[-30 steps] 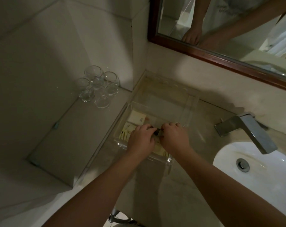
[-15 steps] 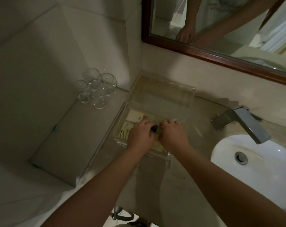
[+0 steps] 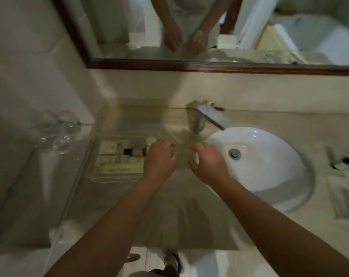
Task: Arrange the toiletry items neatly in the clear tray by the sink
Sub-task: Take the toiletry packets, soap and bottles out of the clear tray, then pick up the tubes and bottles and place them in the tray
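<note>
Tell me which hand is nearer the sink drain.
Right. The right hand is just left of the drain; the left hand is farther left, at the right end of the clear tray.

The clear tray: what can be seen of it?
The clear tray looks like transparent plastic, rectangular, low-walled. It lies flat on the counter, left of the sink. Its rear part looks bare; pale packets and small dark-capped bottles lie in front. The left hand is over its right end; contact is unclear.
</note>
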A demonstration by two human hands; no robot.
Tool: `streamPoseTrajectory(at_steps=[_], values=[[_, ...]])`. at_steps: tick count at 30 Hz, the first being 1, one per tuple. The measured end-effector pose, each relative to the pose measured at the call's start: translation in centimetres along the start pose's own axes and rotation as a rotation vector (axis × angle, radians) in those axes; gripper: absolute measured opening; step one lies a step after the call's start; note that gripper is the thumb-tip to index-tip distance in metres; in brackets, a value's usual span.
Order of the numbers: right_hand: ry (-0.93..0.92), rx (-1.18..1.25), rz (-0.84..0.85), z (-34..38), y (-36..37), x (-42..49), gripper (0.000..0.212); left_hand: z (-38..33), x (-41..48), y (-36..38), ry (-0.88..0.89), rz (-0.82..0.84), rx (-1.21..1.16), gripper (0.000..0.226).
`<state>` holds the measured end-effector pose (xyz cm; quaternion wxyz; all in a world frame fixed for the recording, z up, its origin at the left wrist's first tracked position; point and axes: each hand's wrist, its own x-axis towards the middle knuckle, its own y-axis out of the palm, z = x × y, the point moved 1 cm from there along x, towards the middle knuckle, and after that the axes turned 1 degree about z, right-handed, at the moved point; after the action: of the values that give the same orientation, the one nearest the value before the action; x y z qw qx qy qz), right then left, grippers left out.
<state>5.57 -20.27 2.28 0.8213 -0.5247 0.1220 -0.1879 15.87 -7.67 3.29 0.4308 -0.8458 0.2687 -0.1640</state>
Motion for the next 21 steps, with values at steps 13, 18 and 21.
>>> streamPoseTrajectory(at_steps=[13, 18, 21], values=[[0.629, 0.014, -0.153, -29.2, -16.7, -28.5, 0.048, -29.2, -12.9, 19.0, 0.25, 0.423, -0.183, 0.041], [0.707, 0.065, -0.188, -35.9, -19.0, -33.3, 0.045, -36.6, -15.2, 24.4, 0.283, 0.509, -0.188, 0.037], [0.735, 0.104, -0.171, -39.2, -19.3, -33.3, 0.045, -40.3, -14.7, 27.4, 0.299, 0.562, -0.182, 0.037]])
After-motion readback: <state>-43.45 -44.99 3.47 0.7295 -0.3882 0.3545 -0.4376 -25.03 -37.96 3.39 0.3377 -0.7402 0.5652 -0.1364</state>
